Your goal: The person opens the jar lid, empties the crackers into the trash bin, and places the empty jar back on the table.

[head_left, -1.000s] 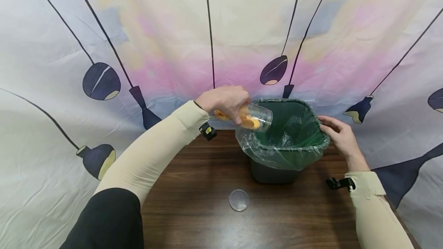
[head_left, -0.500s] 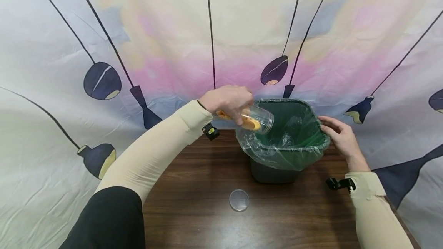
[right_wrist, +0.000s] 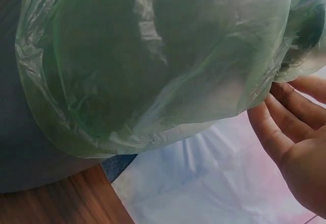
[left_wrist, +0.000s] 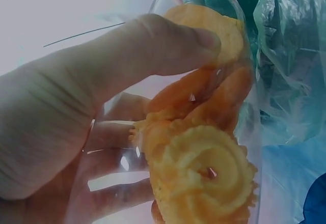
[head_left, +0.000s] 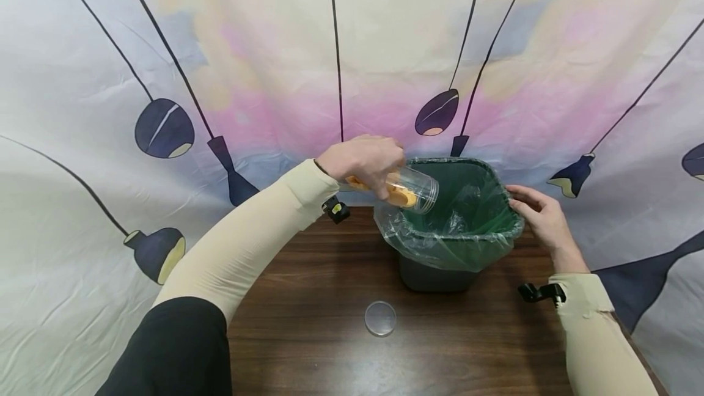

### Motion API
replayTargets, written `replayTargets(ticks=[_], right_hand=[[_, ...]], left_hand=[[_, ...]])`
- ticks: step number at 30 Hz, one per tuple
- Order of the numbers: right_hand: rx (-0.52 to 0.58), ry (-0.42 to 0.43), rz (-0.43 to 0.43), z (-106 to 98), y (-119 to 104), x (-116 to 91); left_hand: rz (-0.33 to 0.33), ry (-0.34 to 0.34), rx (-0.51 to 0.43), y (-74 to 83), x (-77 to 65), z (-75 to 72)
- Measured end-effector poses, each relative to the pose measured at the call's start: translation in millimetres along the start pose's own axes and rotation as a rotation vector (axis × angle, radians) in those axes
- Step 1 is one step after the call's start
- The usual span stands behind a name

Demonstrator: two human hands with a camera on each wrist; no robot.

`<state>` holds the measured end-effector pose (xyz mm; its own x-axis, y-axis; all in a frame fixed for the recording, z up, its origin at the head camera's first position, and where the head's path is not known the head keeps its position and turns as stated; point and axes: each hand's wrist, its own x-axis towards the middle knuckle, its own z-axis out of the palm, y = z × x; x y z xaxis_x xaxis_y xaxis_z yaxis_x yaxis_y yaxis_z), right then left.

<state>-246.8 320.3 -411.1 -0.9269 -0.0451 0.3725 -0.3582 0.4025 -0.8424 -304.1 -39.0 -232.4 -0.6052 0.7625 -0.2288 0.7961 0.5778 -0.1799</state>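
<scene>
My left hand [head_left: 367, 161] grips a clear plastic jar [head_left: 422, 186] around its side. The jar is tipped over, its uncovered mouth pointing right over the left rim of a trash bin [head_left: 440, 277]. Several yellow-orange cookies [head_left: 404, 195] lie inside it. In the left wrist view, one piped swirl cookie [left_wrist: 206, 170] is near and my thumb [left_wrist: 168, 46] lies along the jar wall. A clear green-tinted bag [head_left: 434, 249] lines the bin and folds over its rim. My right hand [head_left: 541, 219] touches the lined rim on the right with nearly straight fingers; some fingertips are hidden by the bag.
A round clear lid [head_left: 380, 318] lies flat on the dark wooden table [head_left: 308, 335], in front of the bin. Behind the table hangs a cloth backdrop [head_left: 264, 66] with painted lamps, close to the bin's back.
My left hand and the jar have shifted slightly to the right, taking the mouth a little further over the bin. The cookies stay in the jar, and my right hand holds its place.
</scene>
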Motion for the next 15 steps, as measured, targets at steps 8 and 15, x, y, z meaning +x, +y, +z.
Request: replayTargets(ticks=[8, 15], right_hand=[[0.003, -0.005, -0.004, 2.3, -5.4, 3.4], [-0.006, -0.005, -0.027, 2.7, -8.4, 4.5]], left_hand=[[-0.001, 0.002, -0.025, -4.8, 0.1, 3.4], [-0.009, -0.008, -0.017, -7.7, 0.3, 5.9]])
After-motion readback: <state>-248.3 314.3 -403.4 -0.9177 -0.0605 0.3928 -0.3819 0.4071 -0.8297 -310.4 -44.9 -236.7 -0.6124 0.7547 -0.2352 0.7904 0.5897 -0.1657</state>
